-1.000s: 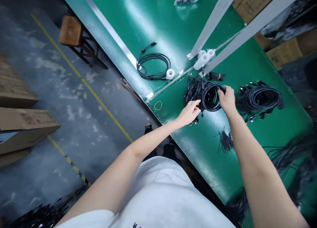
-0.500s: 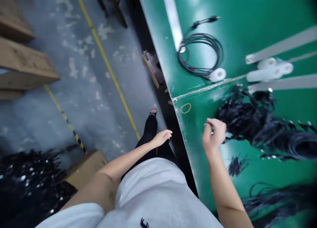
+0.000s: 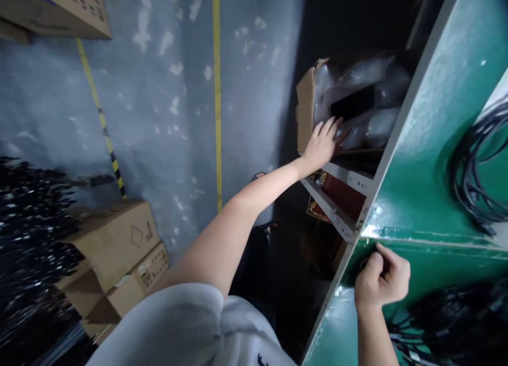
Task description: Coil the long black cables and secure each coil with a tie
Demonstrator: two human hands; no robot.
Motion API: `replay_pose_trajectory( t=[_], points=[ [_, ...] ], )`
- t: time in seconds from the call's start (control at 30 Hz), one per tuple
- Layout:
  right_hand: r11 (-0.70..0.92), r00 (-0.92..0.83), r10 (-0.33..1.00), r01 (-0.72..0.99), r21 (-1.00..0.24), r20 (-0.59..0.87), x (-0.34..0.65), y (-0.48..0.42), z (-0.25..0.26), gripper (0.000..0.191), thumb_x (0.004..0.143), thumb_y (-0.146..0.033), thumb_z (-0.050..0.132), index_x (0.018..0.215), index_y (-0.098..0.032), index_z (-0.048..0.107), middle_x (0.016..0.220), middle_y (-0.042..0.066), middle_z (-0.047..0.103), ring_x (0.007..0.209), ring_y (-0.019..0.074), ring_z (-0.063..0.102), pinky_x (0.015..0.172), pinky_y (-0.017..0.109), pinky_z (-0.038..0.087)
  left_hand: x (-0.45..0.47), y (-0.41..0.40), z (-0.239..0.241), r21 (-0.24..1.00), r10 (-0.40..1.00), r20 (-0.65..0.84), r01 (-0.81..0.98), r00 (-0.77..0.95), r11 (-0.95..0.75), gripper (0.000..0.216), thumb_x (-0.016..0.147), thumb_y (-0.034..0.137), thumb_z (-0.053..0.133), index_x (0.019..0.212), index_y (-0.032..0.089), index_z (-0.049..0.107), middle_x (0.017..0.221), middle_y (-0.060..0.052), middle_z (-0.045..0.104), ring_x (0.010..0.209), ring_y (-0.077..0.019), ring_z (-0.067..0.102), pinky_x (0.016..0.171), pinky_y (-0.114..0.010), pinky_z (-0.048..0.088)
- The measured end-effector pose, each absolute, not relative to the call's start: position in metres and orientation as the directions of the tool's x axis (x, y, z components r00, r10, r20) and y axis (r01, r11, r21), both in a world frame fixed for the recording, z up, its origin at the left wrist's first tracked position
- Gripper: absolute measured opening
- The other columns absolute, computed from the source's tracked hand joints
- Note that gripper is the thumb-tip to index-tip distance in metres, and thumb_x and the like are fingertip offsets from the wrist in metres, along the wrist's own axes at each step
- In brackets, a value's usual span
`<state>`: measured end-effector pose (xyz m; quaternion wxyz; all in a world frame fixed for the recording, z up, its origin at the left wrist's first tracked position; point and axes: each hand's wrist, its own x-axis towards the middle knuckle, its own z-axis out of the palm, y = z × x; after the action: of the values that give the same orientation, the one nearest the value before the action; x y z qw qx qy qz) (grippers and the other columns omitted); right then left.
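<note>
My left hand (image 3: 322,143) reaches below the table edge with its fingers spread. It is over the near side of an open cardboard box (image 3: 305,109), close to a flat black rectangular object (image 3: 352,103) that lies on clear plastic bags (image 3: 383,125). Whether the fingertips touch the bags I cannot tell. My right hand (image 3: 383,281) is closed near the edge of the green table (image 3: 426,117), thumb against curled fingers. What it holds, if anything, is hidden. A coil of black cable (image 3: 480,170) lies on the table beyond it.
Dark bundled cables (image 3: 456,318) lie on the table at the lower right. Metal bars (image 3: 333,207) run under the tabletop below the box. Cartons (image 3: 115,249) and a heap of shiny black cables (image 3: 32,239) stand at left. Yellow tape (image 3: 217,90) lines the floor.
My view has swung toward the space under the table. My left hand has moved from beside my body to the box. My right hand is now closed by the table edge.
</note>
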<state>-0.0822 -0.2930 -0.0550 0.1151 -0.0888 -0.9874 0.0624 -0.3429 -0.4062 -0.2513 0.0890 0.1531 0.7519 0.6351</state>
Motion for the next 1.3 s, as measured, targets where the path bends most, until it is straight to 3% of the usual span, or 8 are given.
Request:
replay_pose_trajectory(
  t=[0.13,0.33,0.5,0.6,0.83,1.1,1.2,1.3],
  points=[
    [0.977,-0.961,0.157,0.117,-0.178,0.228,-0.071,-0.296,-0.05,0.026,0.087,-0.011,0.056,0.106,-0.026,0.066,0.087,0.006,0.066,0.078,0.0227,0.064,0.07,0.039,0.052,-0.413,-0.364,-0.269,0.862,0.474,0.061,0.286,-0.878,0.418,0.054,0.091,0.009,0.048,0.145,0.005,0.043,0.164,-0.017,0.02,0.155,-0.034,0.001,0.117,-0.06,-0.01],
    [0.972,-0.935,0.097,0.015,-0.236,0.341,-0.063,-0.293,-0.049,0.022,0.08,-0.001,0.06,0.094,-0.016,0.068,0.079,0.004,0.064,0.072,0.0152,0.06,0.065,0.03,0.048,-0.423,-0.365,-0.281,0.713,0.528,-0.027,0.354,-0.849,0.605,0.044,0.093,0.017,0.05,0.137,0.01,0.052,0.166,-0.012,0.018,0.155,-0.0281,0.007,0.124,-0.051,-0.004],
    [0.972,-0.948,0.1,0.029,-0.232,0.303,-0.054,-0.291,-0.043,0.017,0.083,-0.005,0.06,0.094,-0.016,0.068,0.078,0.005,0.063,0.072,0.0161,0.06,0.064,0.031,0.047,-0.418,-0.375,-0.286,0.729,0.472,-0.05,0.291,-0.88,0.619,0.078,0.092,0.03,0.061,0.155,0.01,0.02,0.166,-0.011,0.019,0.154,-0.0262,0.009,0.126,-0.053,-0.002],
    [0.972,-0.951,0.11,0.043,-0.231,0.287,-0.05,-0.288,-0.04,0.013,0.084,-0.009,0.06,0.091,-0.016,0.068,0.076,0.004,0.062,0.069,0.0162,0.059,0.063,0.032,0.046,-0.424,-0.371,-0.284,0.755,0.438,-0.113,0.21,-0.892,0.622,0.092,0.085,0.032,0.071,0.155,0.006,0.017,0.164,-0.012,0.023,0.152,-0.0278,0.01,0.126,-0.051,-0.003],
    [0.976,-0.952,0.087,0.024,-0.215,0.293,-0.048,-0.288,-0.038,0.015,0.084,-0.008,0.058,0.093,-0.017,0.066,0.075,0.004,0.061,0.069,0.0166,0.057,0.061,0.033,0.044,-0.451,-0.33,-0.276,0.842,0.32,-0.231,-0.023,-0.919,0.54,0.055,0.098,0.004,0.026,0.153,0.0,0.02,0.152,-0.019,0.039,0.135,-0.0241,0.035,0.118,-0.045,0.023],
    [0.982,-0.976,0.057,0.017,-0.189,0.209,-0.051,-0.289,-0.042,0.019,0.083,-0.004,0.057,0.097,-0.017,0.062,0.081,0.005,0.061,0.074,0.0163,0.059,0.066,0.031,0.048,-0.405,-0.363,-0.245,0.814,0.281,-0.258,-0.051,-0.924,0.578,0.072,0.086,0.023,0.065,0.145,0.0,0.029,0.139,-0.024,0.043,0.127,-0.0337,0.037,0.11,-0.051,0.036],
    [0.988,-0.976,0.036,0.003,-0.153,0.215,-0.06,-0.287,-0.05,0.016,0.085,-0.006,0.056,0.096,-0.017,0.061,0.081,0.005,0.062,0.075,0.0163,0.06,0.067,0.031,0.049,-0.355,-0.406,-0.229,0.846,0.212,-0.325,-0.183,-0.922,0.5,0.081,0.082,0.04,0.071,0.144,0.009,0.029,0.135,-0.022,0.044,0.131,-0.0358,0.041,0.11,-0.05,0.038],
    [0.994,-0.972,0.041,0.015,-0.111,0.23,-0.071,-0.285,-0.06,0.011,0.088,-0.012,0.053,0.093,-0.016,0.062,0.08,0.006,0.063,0.075,0.0168,0.06,0.068,0.031,0.049,-0.307,-0.449,-0.215,0.859,0.129,-0.395,-0.315,-0.91,0.404,0.084,0.077,0.043,0.076,0.141,0.019,0.028,0.133,-0.018,0.046,0.135,-0.0355,0.042,0.111,-0.051,0.038]
  ],
)
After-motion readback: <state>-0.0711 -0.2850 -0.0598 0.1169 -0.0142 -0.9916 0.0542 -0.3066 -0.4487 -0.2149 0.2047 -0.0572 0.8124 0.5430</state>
